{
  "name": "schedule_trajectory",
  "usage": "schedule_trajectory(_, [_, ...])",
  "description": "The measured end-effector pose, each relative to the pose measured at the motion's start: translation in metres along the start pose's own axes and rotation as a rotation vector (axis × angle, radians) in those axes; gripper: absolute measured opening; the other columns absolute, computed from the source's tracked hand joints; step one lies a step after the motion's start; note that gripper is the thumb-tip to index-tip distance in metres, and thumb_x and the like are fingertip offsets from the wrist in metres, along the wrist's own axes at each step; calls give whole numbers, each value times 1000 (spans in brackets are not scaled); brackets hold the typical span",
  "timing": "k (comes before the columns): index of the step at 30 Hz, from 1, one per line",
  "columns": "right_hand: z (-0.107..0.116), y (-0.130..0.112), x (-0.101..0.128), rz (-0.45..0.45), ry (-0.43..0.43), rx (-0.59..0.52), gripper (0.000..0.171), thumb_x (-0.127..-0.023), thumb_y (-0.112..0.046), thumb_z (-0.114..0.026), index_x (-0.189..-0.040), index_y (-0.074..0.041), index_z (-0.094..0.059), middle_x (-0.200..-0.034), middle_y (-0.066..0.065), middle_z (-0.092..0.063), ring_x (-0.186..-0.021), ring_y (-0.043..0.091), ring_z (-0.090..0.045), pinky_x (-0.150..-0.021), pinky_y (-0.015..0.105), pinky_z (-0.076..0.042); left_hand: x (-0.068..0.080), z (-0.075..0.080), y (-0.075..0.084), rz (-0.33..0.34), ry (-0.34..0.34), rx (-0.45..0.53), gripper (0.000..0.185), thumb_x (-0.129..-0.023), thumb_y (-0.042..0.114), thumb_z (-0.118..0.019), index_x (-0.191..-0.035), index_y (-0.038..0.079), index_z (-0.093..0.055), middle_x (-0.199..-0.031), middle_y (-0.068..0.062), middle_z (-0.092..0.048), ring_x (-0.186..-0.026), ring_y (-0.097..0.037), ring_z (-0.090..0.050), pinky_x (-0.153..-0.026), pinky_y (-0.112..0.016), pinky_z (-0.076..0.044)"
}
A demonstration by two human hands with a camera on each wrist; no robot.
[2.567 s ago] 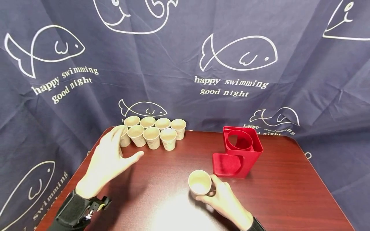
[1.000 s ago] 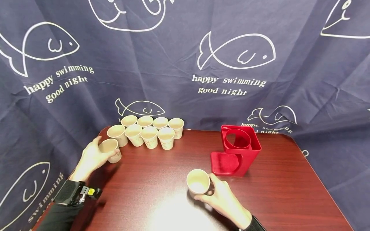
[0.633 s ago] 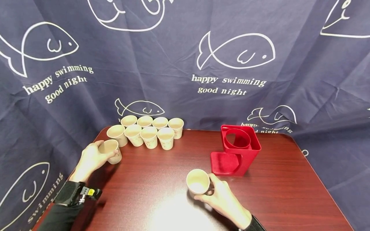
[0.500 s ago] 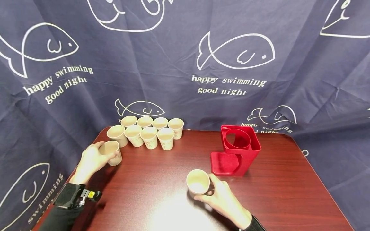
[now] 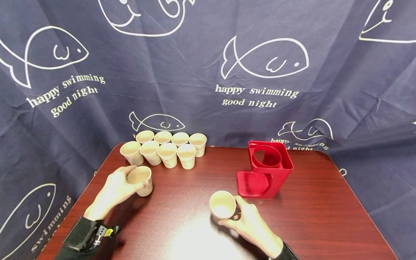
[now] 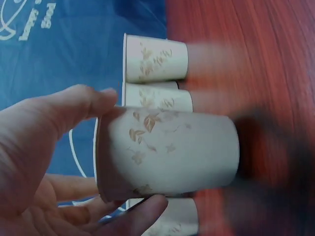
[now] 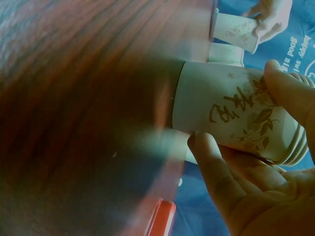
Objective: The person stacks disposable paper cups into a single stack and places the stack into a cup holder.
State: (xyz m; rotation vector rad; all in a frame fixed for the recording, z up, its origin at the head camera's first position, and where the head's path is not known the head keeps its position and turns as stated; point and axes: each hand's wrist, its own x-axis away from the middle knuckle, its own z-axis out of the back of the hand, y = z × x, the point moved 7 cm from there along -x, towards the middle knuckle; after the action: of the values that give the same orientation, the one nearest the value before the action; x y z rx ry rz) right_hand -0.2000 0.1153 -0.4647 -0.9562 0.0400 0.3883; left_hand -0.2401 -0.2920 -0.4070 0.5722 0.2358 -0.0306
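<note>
My left hand [image 5: 117, 187] grips a beige paper cup [image 5: 140, 179] with a leaf print, held just above the dark red table [image 5: 182, 231] at the left. In the left wrist view the thumb and fingers [image 6: 59, 115] curl round that cup [image 6: 167, 152]. My right hand [image 5: 250, 222] holds a second cup [image 5: 223, 205] near the table's middle; in the right wrist view it is a nested stack of cups [image 7: 236, 113], with several rims showing. A red cup holder [image 5: 268, 168] with a round opening stands just beyond the right hand.
Several more paper cups [image 5: 165, 148] stand in two rows at the table's far left corner. A dark blue cloth [image 5: 208, 72] printed with white fish hangs behind and around the table. The table's right half holds only the red holder.
My left hand has carried its cup away from the cluster, to the right and nearer to me. The right hand and its cup have stayed in place.
</note>
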Motion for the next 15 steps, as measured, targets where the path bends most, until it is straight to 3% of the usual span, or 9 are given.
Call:
schedule_trajectory(9, [0, 0, 0, -4, 3, 0, 55, -66, -33, -98, -106, -15, -64, -93, 0, -74, -73, 3, -64, -65, 21, -55, 5, -16, 39, -173, -60, 73, 57, -75, 38, -91, -121, 14, -69, -106, -1, -72, -92, -18, -65, -81, -32, -52])
schedule_trajectory(15, [1, 0, 0, 10, 7, 6, 56, -66, -33, -98, -106, -15, -64, -93, -1, -74, -74, 3, -64, -65, 22, -56, 10, -29, 67, -342, -83, 87, 66, -74, 34, -92, -126, 5, -65, -114, -3, -70, -100, -17, -64, -86, -36, -53])
